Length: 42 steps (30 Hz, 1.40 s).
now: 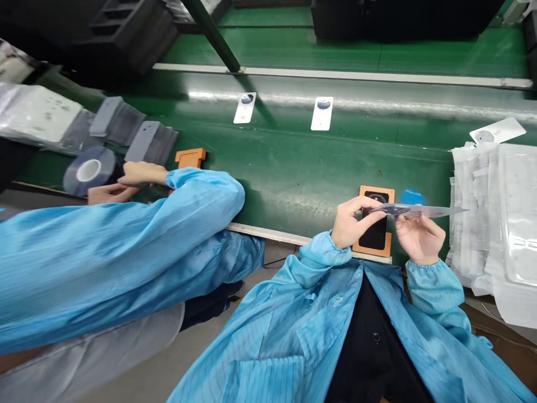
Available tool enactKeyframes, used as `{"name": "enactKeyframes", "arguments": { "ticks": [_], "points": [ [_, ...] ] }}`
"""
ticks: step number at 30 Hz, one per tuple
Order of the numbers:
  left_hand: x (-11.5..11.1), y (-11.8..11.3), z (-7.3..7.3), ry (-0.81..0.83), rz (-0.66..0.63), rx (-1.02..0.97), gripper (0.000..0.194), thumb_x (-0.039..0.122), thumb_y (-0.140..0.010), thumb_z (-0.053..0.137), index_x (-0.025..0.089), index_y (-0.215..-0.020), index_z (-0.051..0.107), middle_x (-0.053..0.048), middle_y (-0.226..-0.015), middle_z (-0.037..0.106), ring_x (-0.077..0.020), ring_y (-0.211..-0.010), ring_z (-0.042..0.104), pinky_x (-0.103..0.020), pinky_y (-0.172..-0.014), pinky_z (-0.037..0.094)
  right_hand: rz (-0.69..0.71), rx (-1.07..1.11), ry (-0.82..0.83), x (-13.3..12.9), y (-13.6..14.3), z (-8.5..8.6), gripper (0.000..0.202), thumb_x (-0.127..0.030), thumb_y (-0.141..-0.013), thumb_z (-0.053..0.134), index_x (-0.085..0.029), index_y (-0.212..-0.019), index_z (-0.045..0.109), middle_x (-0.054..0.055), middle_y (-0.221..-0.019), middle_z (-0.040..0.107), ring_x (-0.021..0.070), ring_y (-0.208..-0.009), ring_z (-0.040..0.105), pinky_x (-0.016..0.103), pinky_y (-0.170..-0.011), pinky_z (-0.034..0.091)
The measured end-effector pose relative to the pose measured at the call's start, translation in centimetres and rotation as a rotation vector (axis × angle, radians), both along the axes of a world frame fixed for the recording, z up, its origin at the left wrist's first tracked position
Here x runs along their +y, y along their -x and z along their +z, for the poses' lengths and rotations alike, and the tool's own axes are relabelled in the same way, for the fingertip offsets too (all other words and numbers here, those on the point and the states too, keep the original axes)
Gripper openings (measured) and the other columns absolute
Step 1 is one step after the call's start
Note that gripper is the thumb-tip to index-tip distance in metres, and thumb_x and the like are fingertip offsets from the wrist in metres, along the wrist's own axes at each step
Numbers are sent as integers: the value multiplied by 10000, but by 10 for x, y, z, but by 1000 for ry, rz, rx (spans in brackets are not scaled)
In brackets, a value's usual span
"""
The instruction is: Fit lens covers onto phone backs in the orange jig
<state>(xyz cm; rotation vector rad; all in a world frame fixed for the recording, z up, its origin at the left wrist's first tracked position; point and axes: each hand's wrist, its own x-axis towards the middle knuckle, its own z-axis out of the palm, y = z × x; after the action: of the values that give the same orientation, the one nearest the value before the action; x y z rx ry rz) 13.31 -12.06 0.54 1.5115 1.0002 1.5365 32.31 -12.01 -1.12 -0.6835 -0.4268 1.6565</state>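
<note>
In front of my chest, my left hand (351, 222) pinches one end of a thin, see-through film sheet (436, 211), seen almost edge-on. A dark oval shows on the sheet near those fingertips. From below, my right hand (420, 236) grips the same sheet near its middle, its fingers partly hidden by it. Beneath the sheet, at the bench edge, lies an orange fixture (389, 246) with a black phone-shaped panel (372, 238) set in it. The sheet and my left fingers cover part of both.
On the green bench lie two white cards with dark ovals (322, 115) (245, 109). Stacked clear packs (520, 212) stand at right, a blue round spot (413, 196) beside them. At left a co-worker's hands (145, 173) work near a tape roll (71, 173) and grey stacks (146, 143).
</note>
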Motion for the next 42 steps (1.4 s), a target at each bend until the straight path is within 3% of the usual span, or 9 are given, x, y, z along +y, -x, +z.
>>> {"name": "enactKeyframes", "arguments": {
  "ticks": [5,9,13,19,23,29,33,37,42],
  "points": [
    [-6,-11,16,-287,40,157,53,211,-916,738,171,-945,718,-64,-934,770,-167,-903,742,-303,-868,609,142,211,63,4,1,1,171,-204,-726,733,-253,-832,608,-21,-814,661,134,-874,685,262,-806,641],
    [-3,-13,10,-329,72,312,76,257,-946,692,182,-938,699,-62,-942,761,-179,-919,730,-323,-881,597,178,-25,-46,8,0,-9,113,-323,-782,682,-265,-843,606,13,-856,662,186,-929,677,353,-864,624],
    [4,-14,-7,-59,27,344,218,359,-980,617,183,-860,664,-72,-893,726,-186,-846,688,-326,-831,563,143,-426,-194,12,8,-25,158,-374,-895,593,-270,-999,651,50,-1040,713,238,-1039,681,488,-971,576],
    [19,-11,-36,354,41,36,313,459,-906,667,175,-784,615,-3,-736,633,-140,-687,576,-267,-683,481,-79,-576,-195,23,42,-41,363,-332,-799,811,-210,-1119,692,62,-1084,743,216,-1036,708,423,-984,584],
    [33,8,-42,417,-3,-91,338,501,-899,666,166,-880,626,-3,-790,652,-127,-734,603,-239,-705,480,-115,-583,-252,94,44,-21,397,-357,-735,870,-191,-1049,694,60,-1063,751,221,-1021,720,396,-927,610],
    [27,44,-48,416,52,-112,351,491,-881,692,156,-970,635,-74,-945,728,-165,-871,680,-276,-809,518,51,-778,-414,208,36,32,446,-598,-966,568,-172,-858,649,106,-868,748,143,-862,703,255,-814,580],
    [2,71,-41,429,96,-152,341,470,-916,660,152,-1040,662,-18,-683,701,-171,-723,696,-301,-786,543,126,-856,-385,143,64,16,502,-663,-823,731,-168,-818,644,62,-716,716,174,-690,689,320,-670,601],
    [-19,105,5,265,158,-54,382,429,-977,585,171,-720,700,-31,-628,686,-158,-567,644,-295,-612,522,75,-951,-365,48,60,-3,464,-619,-851,725,-174,-737,659,21,-610,656,159,-549,630,291,-542,537],
    [-27,134,95,-410,-54,-21,214,349,-980,566,315,-940,773,-29,-720,733,-248,-746,713,-431,-692,591,-292,-1195,-373,-24,-3,75,428,-539,-867,756,-194,-626,676,33,-643,680,173,-632,652,303,-642,550]
  ]
}}
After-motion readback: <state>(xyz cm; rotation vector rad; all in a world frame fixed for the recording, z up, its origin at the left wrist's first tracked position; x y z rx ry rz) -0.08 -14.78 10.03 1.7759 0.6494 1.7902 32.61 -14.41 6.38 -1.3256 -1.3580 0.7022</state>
